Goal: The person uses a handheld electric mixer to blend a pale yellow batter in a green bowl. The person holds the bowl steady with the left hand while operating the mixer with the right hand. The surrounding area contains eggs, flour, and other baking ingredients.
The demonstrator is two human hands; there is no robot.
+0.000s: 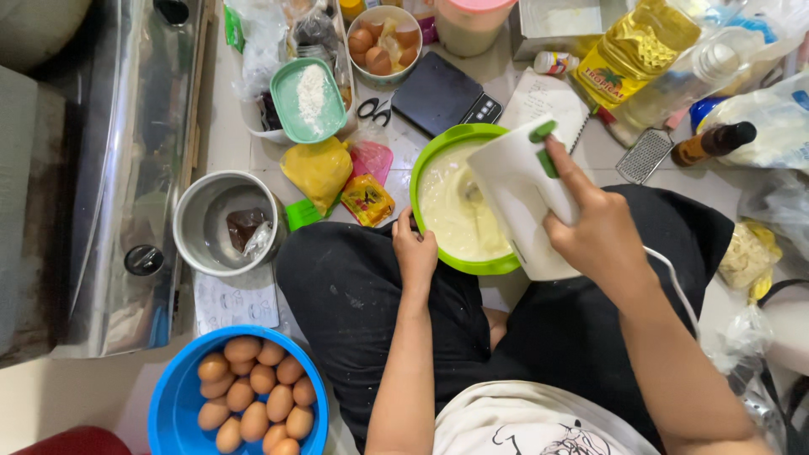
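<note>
right hand gripping white mixer, beaters hidden in batter, left hand clasping green bowl

mixer over batter bowl, egg tub nearer left

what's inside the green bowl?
The green bowl holds pale, creamy batter. The right hand holds a white hand mixer over it; the left hand steadies the rim. The mixer body covers the bowl's right side, and the beaters barely show.
</note>
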